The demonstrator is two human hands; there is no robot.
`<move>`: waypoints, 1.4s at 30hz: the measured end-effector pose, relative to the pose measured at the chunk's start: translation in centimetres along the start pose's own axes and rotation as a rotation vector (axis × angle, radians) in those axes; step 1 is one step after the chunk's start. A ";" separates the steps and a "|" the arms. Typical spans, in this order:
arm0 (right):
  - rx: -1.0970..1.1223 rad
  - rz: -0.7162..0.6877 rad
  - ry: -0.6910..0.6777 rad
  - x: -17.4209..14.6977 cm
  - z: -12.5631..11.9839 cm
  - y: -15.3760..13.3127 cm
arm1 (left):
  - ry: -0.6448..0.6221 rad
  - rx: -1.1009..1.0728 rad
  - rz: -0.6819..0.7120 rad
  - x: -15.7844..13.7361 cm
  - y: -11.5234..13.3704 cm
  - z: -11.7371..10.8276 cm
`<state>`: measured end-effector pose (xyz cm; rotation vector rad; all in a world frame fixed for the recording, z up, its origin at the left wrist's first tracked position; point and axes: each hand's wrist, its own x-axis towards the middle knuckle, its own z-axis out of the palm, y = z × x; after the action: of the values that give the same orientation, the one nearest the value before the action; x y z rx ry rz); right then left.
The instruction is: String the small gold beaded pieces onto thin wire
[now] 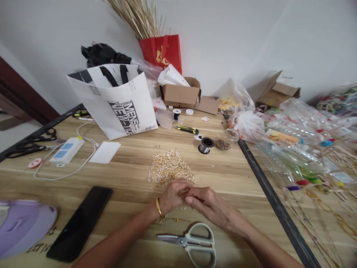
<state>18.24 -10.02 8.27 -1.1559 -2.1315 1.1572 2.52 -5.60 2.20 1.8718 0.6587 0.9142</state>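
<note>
Over the table, my left hand [172, 196] and my right hand [208, 205] meet with fingers curled together. Whatever is pinched between them is hidden. The left wrist wears a gold bangle [159, 208]. Just beyond my hands lies a loose pile of small gold and clear beads [169, 167]. A thin gold beaded strand [177, 219] shows below the hands, with fine pale threads hanging near the left wrist. Close under my right hand, scissors [182, 241] with pale grey handles lie on the table, blades pointing left.
A black phone [80, 223] and a white power strip [67, 150] lie left. Behind the beads are a wire spool [205, 146], a yellow-black utility knife [186, 129] and a white bag [117, 100]. Plastic bottles [295, 126] crowd the right, past a dark table edge [267, 186].
</note>
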 end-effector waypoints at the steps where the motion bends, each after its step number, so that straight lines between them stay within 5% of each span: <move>1: 0.026 0.001 -0.011 0.0 -0.2 0.0 | 0.008 -0.003 0.006 -0.1 -0.1 0.0; 5: 0.245 0.086 -0.055 0.3 -2.5 0.2 | 0.000 0.071 -0.006 -0.5 -0.6 0.1; 11: 0.390 0.089 0.317 2.5 -8.2 3.1 | 0.003 0.158 0.073 -0.9 -0.7 0.1; 14: 0.183 0.070 0.498 4.2 -10.4 5.2 | 0.012 0.184 0.079 -1.0 -0.5 0.1; 16: -0.151 0.046 0.549 5.2 -11.3 6.7 | 0.015 0.191 0.087 -1.1 -0.4 0.1; 21: -0.863 0.042 0.360 6.9 -12.7 10.3 | -0.012 0.232 0.119 -1.4 -0.3 0.3; 30: -0.861 0.101 -0.034 9.2 -15.2 12.7 | -0.054 0.204 0.230 -1.5 0.3 0.6; 37: -0.982 0.250 0.115 9.4 -14.7 11.7 | -0.190 0.259 0.246 -1.7 0.4 1.0; 42: -0.964 0.050 0.393 8.8 -12.2 8.1 | -0.141 0.239 0.267 -1.7 0.7 0.8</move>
<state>25.73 5.35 8.13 -1.6330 -2.3466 -0.1891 2.23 -7.57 2.07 2.2554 0.4535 0.8905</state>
